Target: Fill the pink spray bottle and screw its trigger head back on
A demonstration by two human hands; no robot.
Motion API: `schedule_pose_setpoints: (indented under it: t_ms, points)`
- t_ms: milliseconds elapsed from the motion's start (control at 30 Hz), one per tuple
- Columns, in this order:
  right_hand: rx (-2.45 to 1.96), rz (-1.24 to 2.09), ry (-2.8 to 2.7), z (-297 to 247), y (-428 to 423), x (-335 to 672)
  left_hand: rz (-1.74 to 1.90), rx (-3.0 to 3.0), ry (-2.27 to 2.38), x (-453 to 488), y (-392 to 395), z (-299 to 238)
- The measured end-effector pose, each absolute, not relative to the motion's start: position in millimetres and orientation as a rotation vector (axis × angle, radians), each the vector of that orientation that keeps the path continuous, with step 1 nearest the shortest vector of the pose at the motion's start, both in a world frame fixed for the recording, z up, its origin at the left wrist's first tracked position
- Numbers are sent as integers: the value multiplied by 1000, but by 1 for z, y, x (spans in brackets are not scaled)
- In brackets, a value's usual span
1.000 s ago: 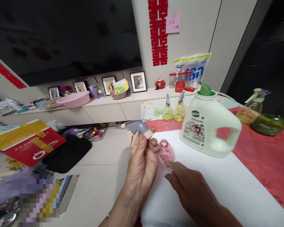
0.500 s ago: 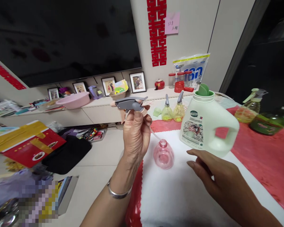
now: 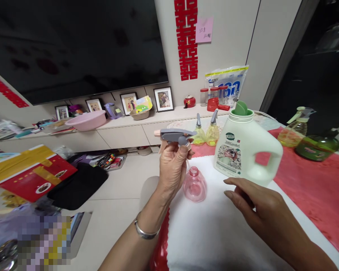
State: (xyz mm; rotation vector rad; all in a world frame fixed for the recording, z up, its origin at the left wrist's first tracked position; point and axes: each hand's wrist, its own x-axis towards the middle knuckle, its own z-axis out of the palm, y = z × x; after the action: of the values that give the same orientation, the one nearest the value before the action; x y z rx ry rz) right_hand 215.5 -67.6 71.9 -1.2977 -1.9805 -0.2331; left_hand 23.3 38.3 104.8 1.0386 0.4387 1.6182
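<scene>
My left hand (image 3: 173, 165) grips a grey and peach trigger spray head (image 3: 175, 135) above and left of a pink bottle (image 3: 195, 188). A thin tube runs down from the spray head toward the bottle's open neck; the hand partly hides it, so I cannot tell whether its end is inside. The bottle stands upright on the white cloth (image 3: 203, 233). My right hand (image 3: 260, 210) hovers over the cloth to the right of the bottle, fingers bent and apart, holding nothing. Behind it stands a large pale green jug (image 3: 248, 146) with a green scoop (image 3: 241, 108) in its mouth.
Two small yellowish spray bottles (image 3: 212, 133) stand behind the pink bottle. At the right are another spray bottle (image 3: 295, 130) and a dark green bottle (image 3: 318, 145) on the red cloth (image 3: 313, 188). A low cabinet (image 3: 121, 135) runs along the wall.
My left hand has moved right and down with the spray head, closer to the pink bottle's neck. My right hand has hardly moved.
</scene>
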Motion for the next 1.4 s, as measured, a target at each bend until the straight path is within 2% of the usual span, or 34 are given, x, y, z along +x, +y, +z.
schedule_pose_setpoints:
  t_ms: [533, 1067, 1400]
  points:
    - [-1357, 27, -1993, 51, -52, 215, 1375, 1295, 714, 10, 34, 35]
    - [-1497, 357, -2016, 27, -44, 204, 1400, 1168, 693, 14, 30, 32]
    - [-1535, 401, -2022, 20, -39, 204, 1405, 1250, 731, 13, 27, 29]
